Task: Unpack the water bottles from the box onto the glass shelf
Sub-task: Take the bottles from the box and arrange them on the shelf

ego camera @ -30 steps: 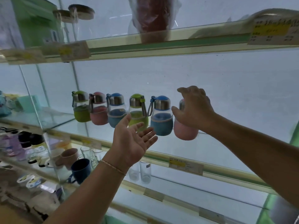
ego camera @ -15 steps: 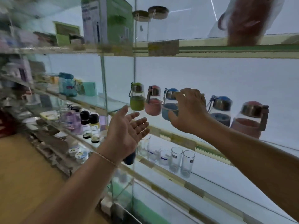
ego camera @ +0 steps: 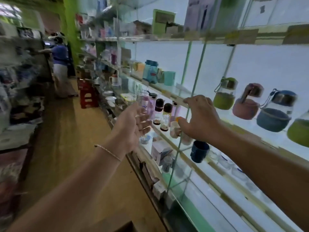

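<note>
Several small water bottles stand in a row on the glass shelf (ego camera: 260, 136) at the right: a green-sleeved one (ego camera: 224, 94), a pink one (ego camera: 247, 102), a blue one (ego camera: 275, 113) and another green one (ego camera: 299, 129) cut by the frame edge. My right hand (ego camera: 199, 118) hovers left of the row with fingers spread, holding nothing. Lower and further left, my left hand (ego camera: 133, 126) is also empty, palm turned up. The corner of a cardboard box (ego camera: 123, 227) shows at the bottom edge.
Lower shelves hold glasses, a dark blue mug (ego camera: 199, 151) and small dark-capped bottles (ego camera: 158, 108). A wooden-floored aisle runs left, with a red stool (ego camera: 87, 96) and a person (ego camera: 61, 64) standing at its far end. Packed shelves line the left side.
The view has swung left, away from the bottles. My right hand let go of the pink bottle and both hands have drawn back from the shelf.
</note>
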